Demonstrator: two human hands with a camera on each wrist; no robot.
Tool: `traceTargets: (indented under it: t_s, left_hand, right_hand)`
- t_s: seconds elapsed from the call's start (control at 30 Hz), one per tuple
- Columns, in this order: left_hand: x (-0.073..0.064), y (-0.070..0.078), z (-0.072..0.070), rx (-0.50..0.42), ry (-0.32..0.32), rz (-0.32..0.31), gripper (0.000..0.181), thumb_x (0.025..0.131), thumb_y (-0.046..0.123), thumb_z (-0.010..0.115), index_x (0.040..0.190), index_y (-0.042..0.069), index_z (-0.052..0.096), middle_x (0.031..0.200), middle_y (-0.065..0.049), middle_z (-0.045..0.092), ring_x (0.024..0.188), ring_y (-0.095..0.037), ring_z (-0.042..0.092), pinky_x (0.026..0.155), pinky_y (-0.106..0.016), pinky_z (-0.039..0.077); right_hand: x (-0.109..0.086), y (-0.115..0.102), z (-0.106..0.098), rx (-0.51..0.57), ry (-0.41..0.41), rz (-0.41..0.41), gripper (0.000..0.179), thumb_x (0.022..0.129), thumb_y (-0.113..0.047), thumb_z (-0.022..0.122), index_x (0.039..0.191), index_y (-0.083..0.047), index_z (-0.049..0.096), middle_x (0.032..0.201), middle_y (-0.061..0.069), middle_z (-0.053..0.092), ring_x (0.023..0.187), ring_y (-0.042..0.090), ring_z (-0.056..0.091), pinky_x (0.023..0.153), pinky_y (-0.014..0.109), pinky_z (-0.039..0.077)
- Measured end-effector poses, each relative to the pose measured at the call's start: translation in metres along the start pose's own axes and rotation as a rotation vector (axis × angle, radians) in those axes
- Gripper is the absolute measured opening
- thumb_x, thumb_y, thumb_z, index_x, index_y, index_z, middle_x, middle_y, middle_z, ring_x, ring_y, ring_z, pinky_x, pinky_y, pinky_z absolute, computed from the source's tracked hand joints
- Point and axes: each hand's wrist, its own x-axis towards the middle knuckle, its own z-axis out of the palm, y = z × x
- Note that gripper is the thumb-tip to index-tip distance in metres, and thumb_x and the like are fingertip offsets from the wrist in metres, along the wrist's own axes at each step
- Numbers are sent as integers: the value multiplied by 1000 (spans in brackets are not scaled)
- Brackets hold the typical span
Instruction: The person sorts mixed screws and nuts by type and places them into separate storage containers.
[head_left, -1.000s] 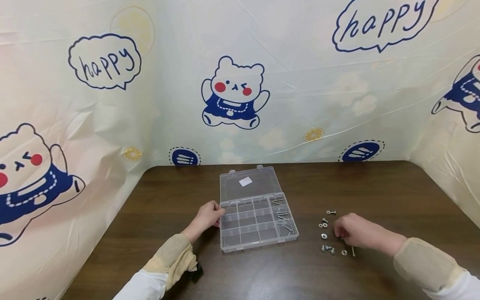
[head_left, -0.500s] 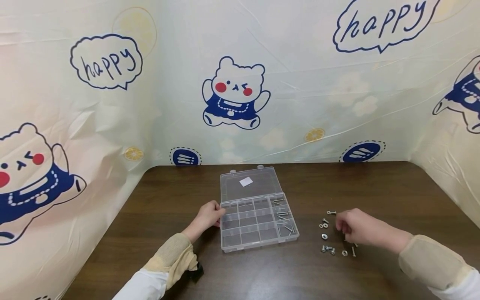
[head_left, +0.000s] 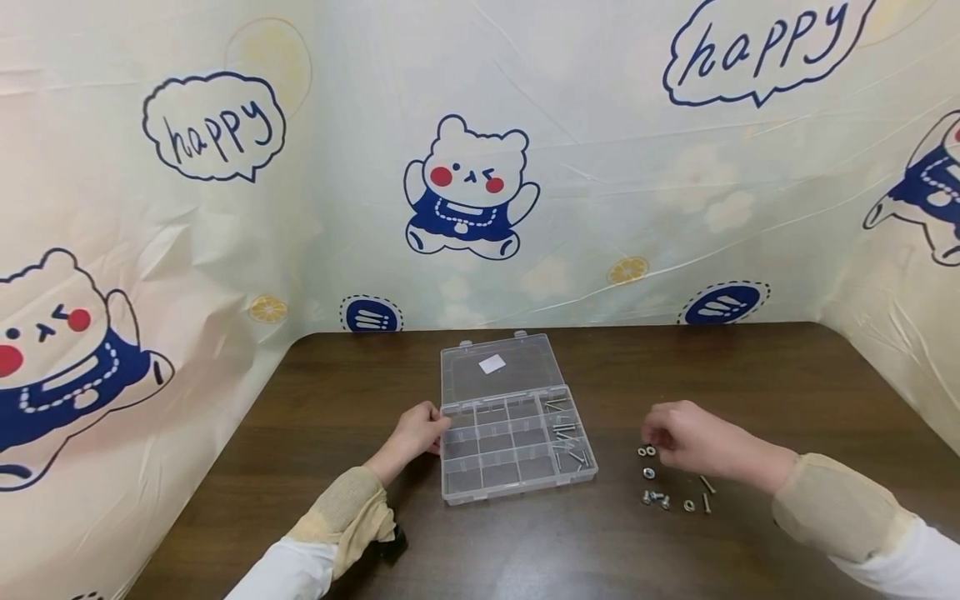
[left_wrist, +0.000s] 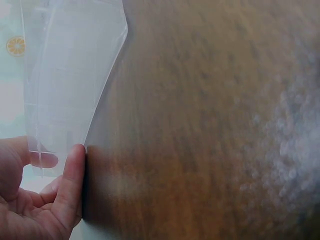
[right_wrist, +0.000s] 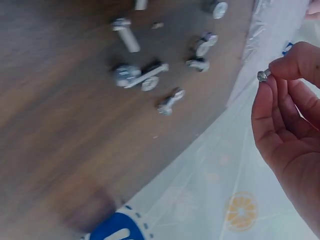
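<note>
My left hand (head_left: 410, 433) grips the left edge of an open clear plastic compartment box (head_left: 517, 487), thumb on the inside and fingers outside. The left wrist view also shows the box's side wall (left_wrist: 75, 65) between thumb and fingers. Several long screws (head_left: 564, 427) lie in the box's right column. My right hand (head_left: 697, 437) hovers over the loose hardware to the right of the box. Between thumb and index finger it pinches a small metal screw (right_wrist: 263, 76), its head showing. Part of the hardware beneath is hidden by this hand in the head view.
Washers (head_left: 647, 451), short screws (head_left: 656, 498) and two longer screws (head_left: 707, 502) are scattered on the brown table (head_left: 360, 375). The box's lid (head_left: 517, 375) lies back, with a white label (head_left: 492, 363). A printed curtain (head_left: 600, 167) hangs behind the table.
My right hand lifts slightly, then moves left across the loose hardware, uncovering a long screw on the table. My left hand and the box stay in place.
</note>
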Motion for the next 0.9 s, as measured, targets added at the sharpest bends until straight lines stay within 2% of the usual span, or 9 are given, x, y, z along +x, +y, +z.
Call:
traceTargets:
  t_s: [0.37, 0.53, 0.73, 0.9]
  left_hand:
    - [1, -1, 1, 13, -4, 3, 10, 78, 5, 50, 71, 2, 44, 57, -5, 46, 47, -11, 51, 46, -27, 55]
    - [1, -1, 1, 17, -12, -1, 9, 78, 5, 50, 72, 2, 45, 58, -6, 46, 47, -11, 52, 47, -28, 55]
    - [1, -1, 0, 35, -18, 1, 8, 79, 6, 50, 74, 1, 47, 58, -6, 46, 48, -12, 52, 47, -27, 55]
    - [2, -2, 0, 45, -17, 4, 7, 79, 6, 50, 75, 1, 48, 59, -6, 47, 47, -11, 50, 48, -27, 55]
  right_hand:
    - [25, -21, 3, -14, 89, -112, 21, 65, 8, 60, 73, -12, 59, 71, -8, 49, 62, 1, 45, 49, 14, 43]
    - [36, -29, 6, 12, 84, -117, 21, 66, 8, 60, 74, -11, 60, 71, -7, 50, 62, 2, 45, 50, 14, 44]
    - [52, -41, 14, 21, 97, -185, 20, 65, 9, 59, 73, -10, 60, 70, -7, 49, 62, 2, 45, 50, 12, 43]
    - [62, -47, 23, 27, 54, -191, 18, 67, 9, 59, 74, -7, 61, 71, -5, 50, 63, 3, 46, 52, 12, 43]
